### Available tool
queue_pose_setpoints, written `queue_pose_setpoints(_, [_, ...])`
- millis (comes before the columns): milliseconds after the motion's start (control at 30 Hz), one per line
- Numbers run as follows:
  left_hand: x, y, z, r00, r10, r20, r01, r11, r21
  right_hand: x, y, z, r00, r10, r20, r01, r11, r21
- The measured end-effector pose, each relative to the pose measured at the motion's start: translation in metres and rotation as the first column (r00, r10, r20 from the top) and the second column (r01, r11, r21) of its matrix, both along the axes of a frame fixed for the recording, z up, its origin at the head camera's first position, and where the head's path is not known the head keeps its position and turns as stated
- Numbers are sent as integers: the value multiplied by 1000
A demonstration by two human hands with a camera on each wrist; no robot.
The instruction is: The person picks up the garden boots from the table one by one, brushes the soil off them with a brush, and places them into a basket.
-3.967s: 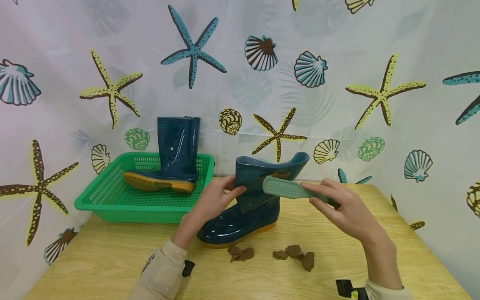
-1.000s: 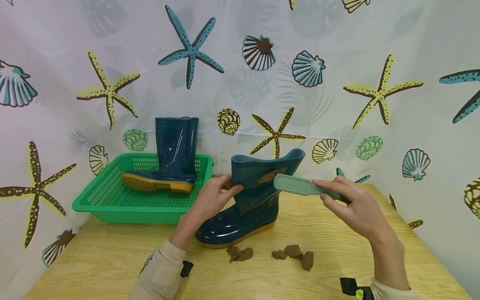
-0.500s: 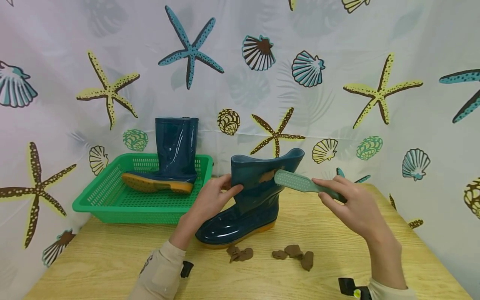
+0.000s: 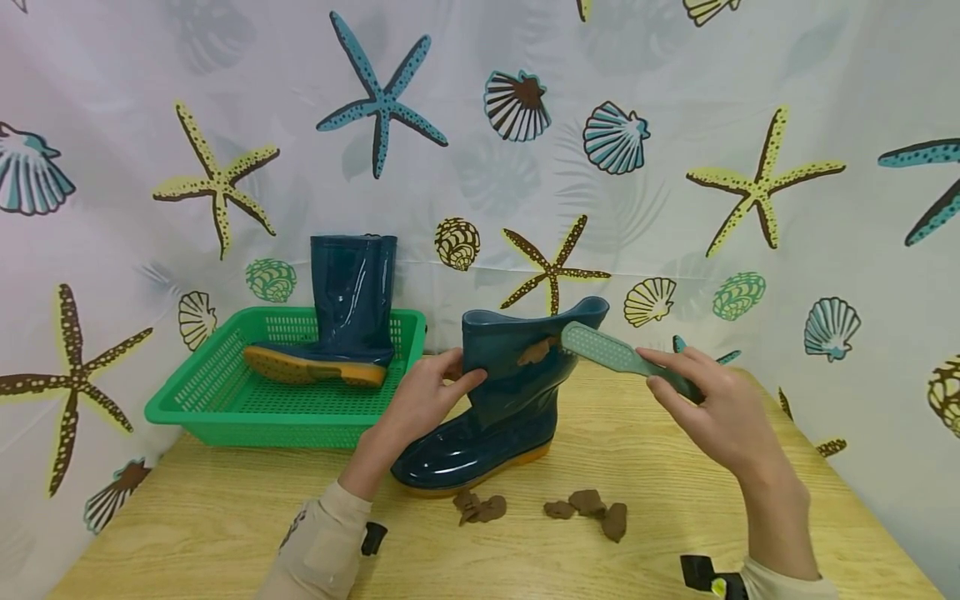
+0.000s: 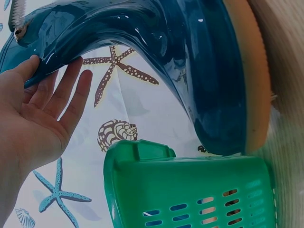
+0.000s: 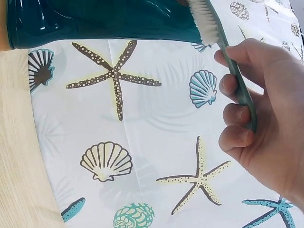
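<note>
A dark blue rubber boot (image 4: 502,392) with a tan sole stands on the table, its shaft leaning right. My left hand (image 4: 429,396) pinches the front edge of the shaft between thumb and fingers. My right hand (image 4: 708,408) grips the handle of a green scrub brush (image 4: 600,346). Its white bristles (image 6: 204,21) face the shaft in the right wrist view. The brush head overlaps the right end of a brown mud patch (image 4: 535,353) below the boot's top rim.
Several brown mud lumps (image 4: 588,502) lie on the wooden table (image 4: 675,500) before the boot. A green plastic basket (image 4: 277,433) stands at the left, with a second blue boot (image 4: 352,292) upright in it. A patterned curtain (image 4: 480,183) hangs behind.
Four seconds ago the brush head lay lower and further left, across the mud patch. Within the last second it has moved up and slightly right. The left hand keeps its hold on the shaft.
</note>
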State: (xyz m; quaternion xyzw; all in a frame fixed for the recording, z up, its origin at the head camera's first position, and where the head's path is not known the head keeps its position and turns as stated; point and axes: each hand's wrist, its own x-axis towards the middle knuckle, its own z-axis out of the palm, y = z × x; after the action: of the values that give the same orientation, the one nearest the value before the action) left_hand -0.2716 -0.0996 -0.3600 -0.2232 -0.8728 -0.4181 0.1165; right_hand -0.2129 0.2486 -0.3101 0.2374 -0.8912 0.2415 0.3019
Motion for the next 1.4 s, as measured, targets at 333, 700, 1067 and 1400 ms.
queue_pose_setpoints(333, [-1,-1,-2,1000,-4,0,4,1000,7,-1,-2,0,995,53,87,-60,995,79])
queue_pose_setpoints(700, [-1,0,-1,1000,-3,-14,4,1000,5,1,0,2,1000,8,20,-8,1000,-22])
queue_pose_setpoints(1067, [0,0,1,1000,16,7,-16,1000,15,-2,-4,0,995,12,101,-19,997,72])
queue_pose_setpoints(1400, [0,0,0,1000,23,1,-23,1000,7,1,-6,1,994,106,-6,-106,994,-26])
